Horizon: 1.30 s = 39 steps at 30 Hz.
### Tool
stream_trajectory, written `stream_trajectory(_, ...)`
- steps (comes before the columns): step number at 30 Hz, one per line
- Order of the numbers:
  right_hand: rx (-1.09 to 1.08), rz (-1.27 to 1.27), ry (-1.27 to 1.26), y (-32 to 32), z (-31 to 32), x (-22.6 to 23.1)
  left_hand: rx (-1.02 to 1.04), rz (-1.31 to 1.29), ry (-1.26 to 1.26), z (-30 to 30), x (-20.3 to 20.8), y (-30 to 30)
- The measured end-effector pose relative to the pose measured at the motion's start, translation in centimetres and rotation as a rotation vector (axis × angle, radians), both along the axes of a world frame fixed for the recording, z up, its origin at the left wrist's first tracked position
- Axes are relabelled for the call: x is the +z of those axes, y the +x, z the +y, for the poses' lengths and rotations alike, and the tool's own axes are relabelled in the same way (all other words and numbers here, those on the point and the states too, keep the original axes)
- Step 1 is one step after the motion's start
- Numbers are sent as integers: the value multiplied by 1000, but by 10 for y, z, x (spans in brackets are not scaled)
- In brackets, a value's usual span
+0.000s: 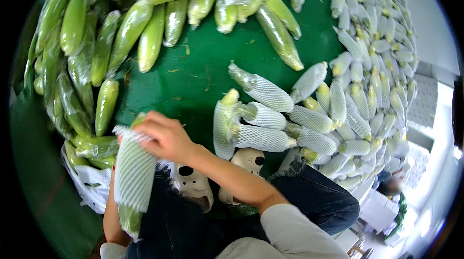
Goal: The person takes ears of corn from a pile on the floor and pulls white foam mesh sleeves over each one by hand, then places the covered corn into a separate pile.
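Note:
Upright over my lap is an ear of corn [129,221] in clear film, with a white foam net sleeve [135,172] around most of its length. Its lower end sticks out below the sleeve. My right hand [166,136] is closed around the top of the ear and the sleeve's upper edge. Behind the sleeve rises my left forearm [112,220]; the ear and sleeve hide my left hand's fingers. To the right lie several sleeved ears of corn [263,138], one of them standing more upright [224,123] than its neighbours.
Film-wrapped ears without sleeves [125,34] pile up at the left and far side of the green surface [193,73]. A large heap of sleeved ears [372,75] fills the right. A white plastic bag [94,181] sits at left. Pale clogs [246,162] are on my feet.

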State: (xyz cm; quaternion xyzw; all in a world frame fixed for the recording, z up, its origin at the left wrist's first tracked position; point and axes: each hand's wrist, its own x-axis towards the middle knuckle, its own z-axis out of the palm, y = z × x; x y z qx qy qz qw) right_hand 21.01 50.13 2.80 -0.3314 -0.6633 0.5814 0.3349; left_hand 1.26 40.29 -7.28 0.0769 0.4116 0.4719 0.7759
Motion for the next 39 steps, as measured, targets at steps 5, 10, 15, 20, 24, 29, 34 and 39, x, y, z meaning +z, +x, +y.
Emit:
stream_trajectory(5, 12, -586, 546, 124, 4, 49, -71, -323, -357, 16, 63, 35)
stream_trajectory(10, 174, -1172, 402, 280, -59, 35, -71, -274, -461, 19, 78, 54)
stream_trajectory(15, 337, -1174, 194, 294, -60, 13, -137, -34, -298, 8, 89, 68)
stream_trajectory(20, -147, -699, -50, 277, -99, 49, -213, 127, -190, 27, 176, 90)
stream_trajectory(24, -504, 152, -195, 229, -125, 116, -292, 224, 124, 52, 253, 111)
stream_trajectory(29, -546, 1192, -553, 252, -181, 171, -718, 191, 241, 40, 351, 283)
stream_trajectory(34, -788, 1345, -443, 313, -248, 169, -1086, 302, 585, -11, 378, 399)
stream_trajectory(39, -1241, 1457, -245, 356, -363, 130, -1411, 351, 669, -89, 310, 522)
